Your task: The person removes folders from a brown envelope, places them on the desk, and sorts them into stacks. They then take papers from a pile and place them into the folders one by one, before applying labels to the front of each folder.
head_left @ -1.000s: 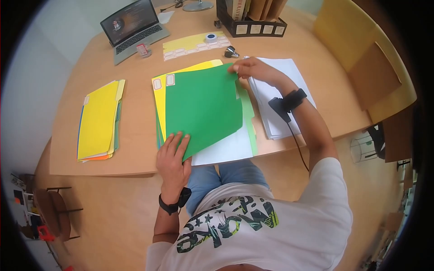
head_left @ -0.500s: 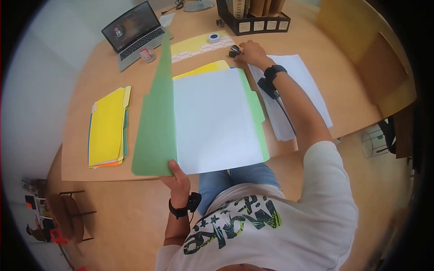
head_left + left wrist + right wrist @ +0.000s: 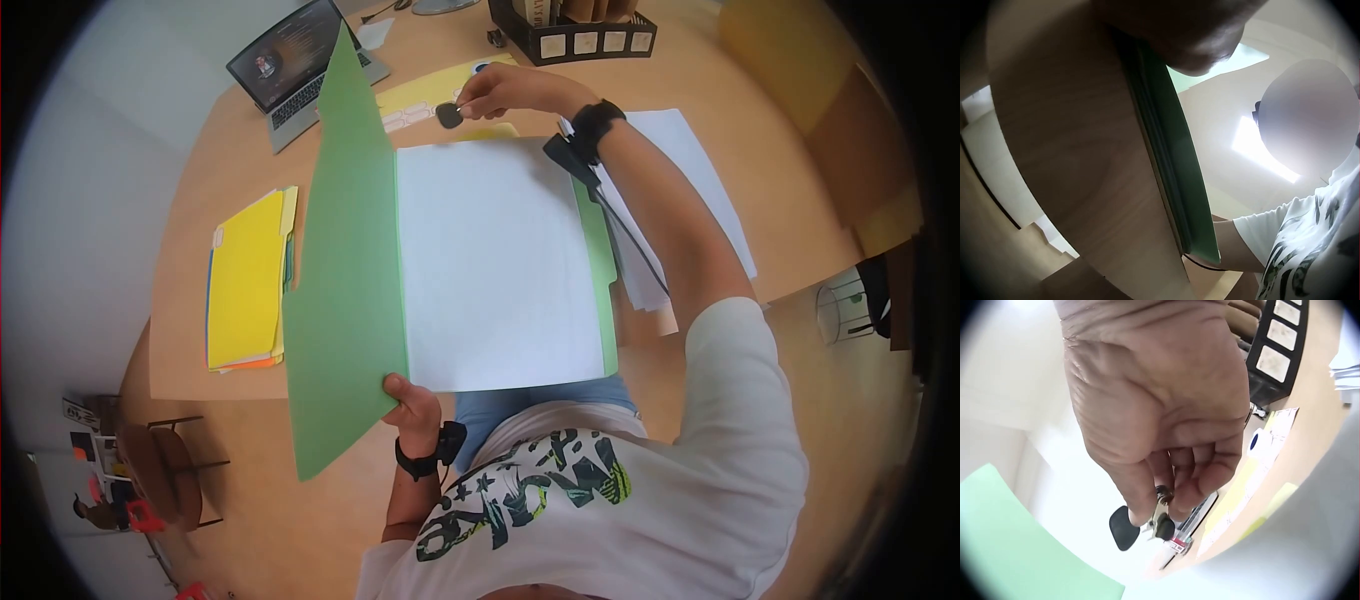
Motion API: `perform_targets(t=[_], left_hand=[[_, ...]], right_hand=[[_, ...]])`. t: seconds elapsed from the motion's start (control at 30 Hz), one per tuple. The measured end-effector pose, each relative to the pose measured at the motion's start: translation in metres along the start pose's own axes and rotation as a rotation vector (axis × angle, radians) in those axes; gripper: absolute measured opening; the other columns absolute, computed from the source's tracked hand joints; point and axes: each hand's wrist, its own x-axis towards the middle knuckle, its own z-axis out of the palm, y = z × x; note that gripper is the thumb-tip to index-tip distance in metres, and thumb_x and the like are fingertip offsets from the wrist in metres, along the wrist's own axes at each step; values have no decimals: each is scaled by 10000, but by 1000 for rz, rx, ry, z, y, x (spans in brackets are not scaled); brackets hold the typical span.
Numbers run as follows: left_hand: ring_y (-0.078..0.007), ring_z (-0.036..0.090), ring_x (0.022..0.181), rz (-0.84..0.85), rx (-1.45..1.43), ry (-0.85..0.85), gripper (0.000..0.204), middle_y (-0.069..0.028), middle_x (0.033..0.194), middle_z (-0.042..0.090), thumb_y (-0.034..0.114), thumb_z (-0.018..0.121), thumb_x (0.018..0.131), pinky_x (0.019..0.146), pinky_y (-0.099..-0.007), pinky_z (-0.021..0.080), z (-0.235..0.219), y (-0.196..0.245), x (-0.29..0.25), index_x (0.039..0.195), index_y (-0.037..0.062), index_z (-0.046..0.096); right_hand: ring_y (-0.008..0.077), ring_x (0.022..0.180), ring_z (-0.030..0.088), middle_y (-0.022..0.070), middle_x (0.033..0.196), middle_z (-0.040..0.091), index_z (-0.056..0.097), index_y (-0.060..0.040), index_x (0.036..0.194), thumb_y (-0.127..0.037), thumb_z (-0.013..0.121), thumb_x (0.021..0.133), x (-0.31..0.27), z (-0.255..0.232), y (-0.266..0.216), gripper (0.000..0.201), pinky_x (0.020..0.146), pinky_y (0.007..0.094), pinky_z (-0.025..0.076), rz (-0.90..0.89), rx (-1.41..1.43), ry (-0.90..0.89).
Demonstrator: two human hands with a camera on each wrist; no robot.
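A green folder lies open with its left cover tilted up and white paper on its right side. My left hand grips the folder at its bottom edge near the fold, thumb on the inside of the cover. In the left wrist view that hand is dark at the top, beside the folder's edge. Above the paper's top edge, my right hand pinches a small metal tool with black ends. The right wrist view shows the tool between thumb and fingers of this hand.
Yellow folders are stacked at the left. A laptop stands at the back left, near a yellow label sheet. At the back is a black organizer. White sheets lie to the right, partly under my forearm.
The green cover has swung from lying closed to standing up at the left. My right hand has picked up the metal tool from the table and moved left; my left hand now grips the folder's bottom.
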Motion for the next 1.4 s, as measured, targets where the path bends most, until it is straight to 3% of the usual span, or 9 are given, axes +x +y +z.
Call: perform_targets(t=[0.17,0.27,0.67,0.87,0.93,1.03,1.07,1.23,1.4], left_hand=[[-271,562,1104,-18,-8,53,555,-217,1283,505,357,371,1035,903,-365,489,2,0,1,1299,-130,406],[-268,563,1103,-12,-11,47,558,-217,1286,504,358,369,1035,900,-363,491,1,-2,-1,1302,-131,404],[-261,571,1085,-24,-30,26,551,-203,1267,524,359,367,1036,885,-358,496,1,-1,1,1291,-125,429],[-277,581,1074,-23,41,19,530,-207,1238,547,342,366,1035,883,-362,497,-1,3,-1,1278,-122,446],[-307,596,1068,36,114,8,484,-219,1226,561,314,386,1031,885,-371,499,-1,1,-1,1284,-92,464],[-353,615,1076,336,295,-302,361,-221,1212,592,143,535,946,885,-403,518,-5,25,30,1252,-47,536],[-354,624,1058,393,263,-294,399,-199,1171,622,68,611,839,881,-411,523,-2,23,33,1229,-9,578],[-333,620,1062,421,379,-532,428,-157,1195,621,64,631,770,840,-393,522,-8,34,38,1197,56,624],[-347,591,1092,443,471,-712,440,-159,1209,608,176,667,753,856,-417,500,-15,47,42,1181,80,635]], right_hand=[[79,626,463,-26,712,577,697,-27,923,-230,705,846,34,13,-9,218,642,229,415,117,-130,-127],[76,620,477,-31,709,586,701,-79,834,-216,722,812,45,18,-4,140,642,211,422,113,49,-214],[64,654,465,-44,757,609,708,-62,947,-243,693,842,59,36,1,210,716,205,419,114,82,-315],[64,647,540,-14,761,638,713,-29,986,-238,762,794,37,-7,36,288,611,209,455,156,-71,92],[102,752,561,20,841,668,707,-23,1056,-245,713,833,14,-27,45,315,704,230,460,263,-140,128],[118,758,587,44,858,684,695,1,1074,-195,693,844,-9,-47,73,302,701,250,478,228,-242,232],[124,758,596,55,866,688,690,9,1080,-174,689,843,-16,-49,81,300,708,256,483,228,-170,266],[144,770,631,93,879,695,672,45,1095,-90,673,831,-32,-49,110,297,748,273,500,174,-42,351],[181,720,665,115,835,695,698,17,1041,-101,709,769,-36,-43,115,296,699,292,518,133,-247,447]])
